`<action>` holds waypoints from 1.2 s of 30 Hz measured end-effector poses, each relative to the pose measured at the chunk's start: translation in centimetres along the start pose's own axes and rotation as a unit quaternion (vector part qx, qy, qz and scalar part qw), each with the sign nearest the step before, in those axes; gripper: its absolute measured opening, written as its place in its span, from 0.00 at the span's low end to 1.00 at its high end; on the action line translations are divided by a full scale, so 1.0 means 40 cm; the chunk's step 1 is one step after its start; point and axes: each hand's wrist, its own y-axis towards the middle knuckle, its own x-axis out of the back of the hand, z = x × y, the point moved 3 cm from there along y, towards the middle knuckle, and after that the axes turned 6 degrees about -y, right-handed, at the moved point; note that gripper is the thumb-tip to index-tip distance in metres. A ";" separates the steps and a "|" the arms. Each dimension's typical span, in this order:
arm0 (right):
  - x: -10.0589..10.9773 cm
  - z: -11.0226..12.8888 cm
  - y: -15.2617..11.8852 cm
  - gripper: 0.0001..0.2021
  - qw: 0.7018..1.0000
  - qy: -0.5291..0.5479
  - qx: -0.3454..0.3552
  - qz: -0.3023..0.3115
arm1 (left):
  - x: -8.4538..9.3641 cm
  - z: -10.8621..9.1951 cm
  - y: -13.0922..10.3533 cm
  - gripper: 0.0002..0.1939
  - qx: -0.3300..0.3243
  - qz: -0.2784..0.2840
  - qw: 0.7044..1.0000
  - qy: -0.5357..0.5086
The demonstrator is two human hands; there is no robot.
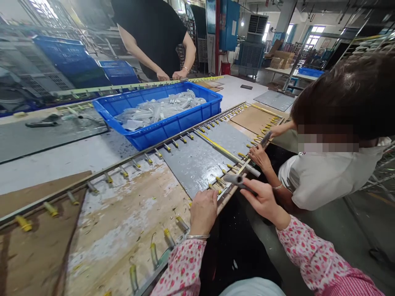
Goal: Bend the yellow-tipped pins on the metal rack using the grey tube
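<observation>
A long metal frame point(245, 165) with a row of hooks along each rail lies on the worktable. Yellow coating covers parts of the hooks point(167, 236). My left hand point(203, 211) is closed over the near rail, its fingertips beside the hooks and partly hidden. In my right hand point(261, 197), the fingers wrap round a grey tool with a hollow, tube-like end point(233, 179). That end is just above the rail, to the right of my left hand; whether it touches a hook I cannot tell.
A blue crate point(160, 130) of clear plastic pieces stands beyond the frame. To my right, a co-worker in a white shirt point(333, 174) works on the same frame with a similar tool point(266, 139). Another person in black point(151, 37) handles a second rail across the table.
</observation>
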 end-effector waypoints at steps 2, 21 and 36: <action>-0.018 0.001 -0.004 0.16 0.997 -0.038 0.005 0.073 | 0.000 0.000 0.000 0.21 -0.001 0.001 1.000 0.003; -0.022 0.009 0.001 0.17 0.997 -0.042 0.040 0.042 | -0.003 0.003 -0.003 0.21 -0.001 -0.009 1.000 -0.007; -0.013 -0.069 -0.042 0.16 0.989 0.071 -0.118 -0.061 | 0.023 0.066 -0.033 0.24 0.161 -0.216 0.949 -0.167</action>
